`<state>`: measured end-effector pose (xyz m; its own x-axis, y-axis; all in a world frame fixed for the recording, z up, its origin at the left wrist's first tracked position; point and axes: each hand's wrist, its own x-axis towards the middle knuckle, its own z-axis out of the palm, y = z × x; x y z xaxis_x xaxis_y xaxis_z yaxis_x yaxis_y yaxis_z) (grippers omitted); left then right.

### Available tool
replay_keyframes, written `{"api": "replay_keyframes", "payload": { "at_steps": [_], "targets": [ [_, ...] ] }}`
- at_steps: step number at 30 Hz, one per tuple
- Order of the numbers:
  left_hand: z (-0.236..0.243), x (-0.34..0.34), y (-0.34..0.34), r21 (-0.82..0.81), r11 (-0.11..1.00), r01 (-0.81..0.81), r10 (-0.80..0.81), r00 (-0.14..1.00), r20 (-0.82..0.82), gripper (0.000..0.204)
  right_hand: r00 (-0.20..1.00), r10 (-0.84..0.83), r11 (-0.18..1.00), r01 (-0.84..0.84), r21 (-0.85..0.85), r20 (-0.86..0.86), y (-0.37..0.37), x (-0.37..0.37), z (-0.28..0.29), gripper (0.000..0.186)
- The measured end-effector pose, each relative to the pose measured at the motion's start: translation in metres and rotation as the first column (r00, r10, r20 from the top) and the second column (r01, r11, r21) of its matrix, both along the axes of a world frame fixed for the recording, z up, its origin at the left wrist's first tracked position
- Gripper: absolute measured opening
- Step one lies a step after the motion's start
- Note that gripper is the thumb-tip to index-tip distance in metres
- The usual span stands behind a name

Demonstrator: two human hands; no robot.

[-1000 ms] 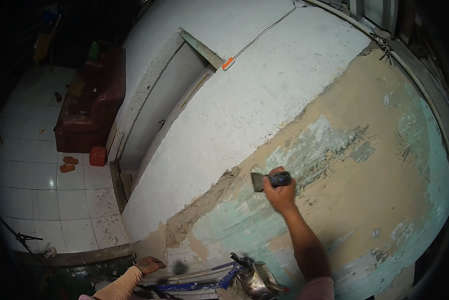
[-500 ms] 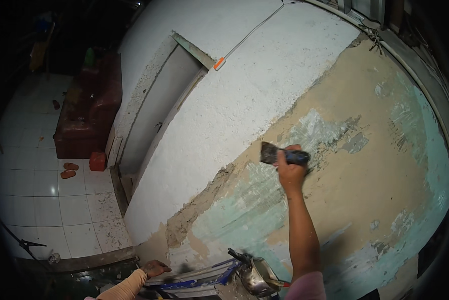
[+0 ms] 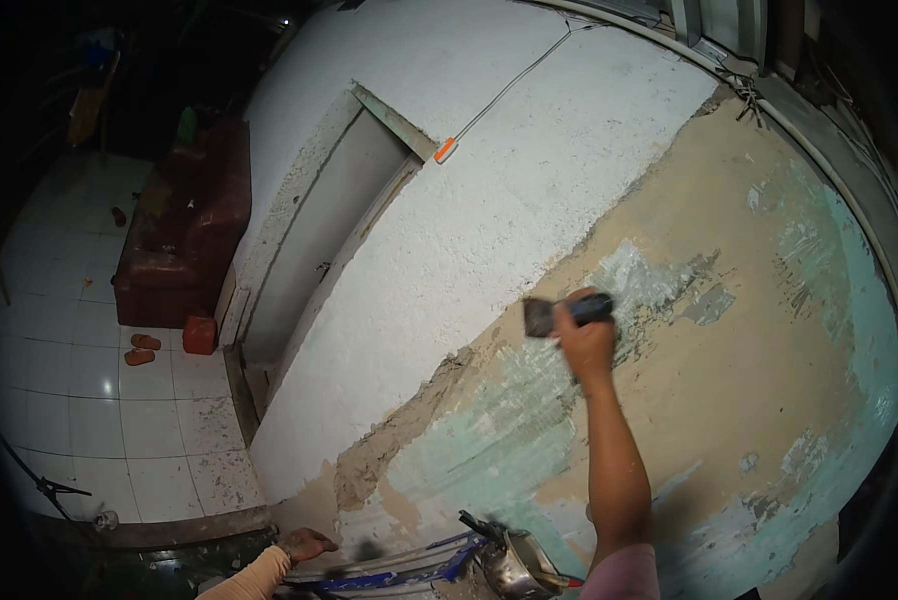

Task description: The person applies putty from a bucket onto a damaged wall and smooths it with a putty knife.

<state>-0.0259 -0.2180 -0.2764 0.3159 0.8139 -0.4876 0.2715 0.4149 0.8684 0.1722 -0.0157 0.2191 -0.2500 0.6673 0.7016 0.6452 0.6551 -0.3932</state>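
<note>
My right hand [image 3: 586,335] is closed round the dark handle of a scraper [image 3: 539,317]. The scraper's broad blade points left and lies against the wall [image 3: 704,400], where beige coating and pale green old paint meet. Low on the left, my left hand [image 3: 307,545] holds nothing; its fingers reach out beside the base of the wall, close to a blue and grey ladder-like frame [image 3: 399,578]. I cannot tell whether they touch it. Between my forearms stands a metal pot [image 3: 514,570] with a dark handle and something red-tipped at its rim.
A rough broken strip [image 3: 399,435] divides the scraped area from white plaster [image 3: 449,270]. An orange socket [image 3: 445,151] hangs on a cord near a grey door [image 3: 334,220]. Leftward are a dark red sofa [image 3: 184,235], a red container [image 3: 199,335], sandals [image 3: 141,350] and tiled floor [image 3: 94,420].
My right hand and the scraper have shifted slightly down the wall, and the blade has turned a little. The whole view has tilted slightly. My left hand stays in about the same place.
</note>
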Motion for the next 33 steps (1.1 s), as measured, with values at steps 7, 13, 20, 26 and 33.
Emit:
{"api": "replay_keyframes", "payload": {
  "at_steps": [7,13,20,26,33],
  "targets": [
    [-0.001,-0.001,0.006,0.047,0.997,0.061,-0.060,0.998,-0.022,0.051,0.932,-0.140,0.977,0.185,-0.108,0.335,0.020,0.009,-0.044,0.037],
    [-0.020,-0.005,0.002,-0.064,0.998,-0.015,0.015,1.000,-0.006,0.052,0.949,-0.176,0.984,0.166,0.060,0.261,0.009,0.016,-0.027,0.023],
    [0.006,-0.014,0.014,-0.095,0.995,-0.016,0.010,0.998,-0.065,0.058,0.996,-0.082,0.978,0.088,0.192,-0.036,-0.022,0.018,0.078,0.014],
    [-0.024,-0.001,0.021,-0.014,0.999,0.050,-0.048,0.994,0.098,0.040,0.983,-0.183,0.925,0.179,0.335,-0.019,-0.026,0.038,0.063,0.022],
    [-0.045,0.013,0.042,0.028,0.998,0.049,-0.052,0.993,0.106,0.041,0.989,-0.109,0.922,0.140,0.362,-0.104,-0.047,0.022,0.144,0.015]
  ]
}}
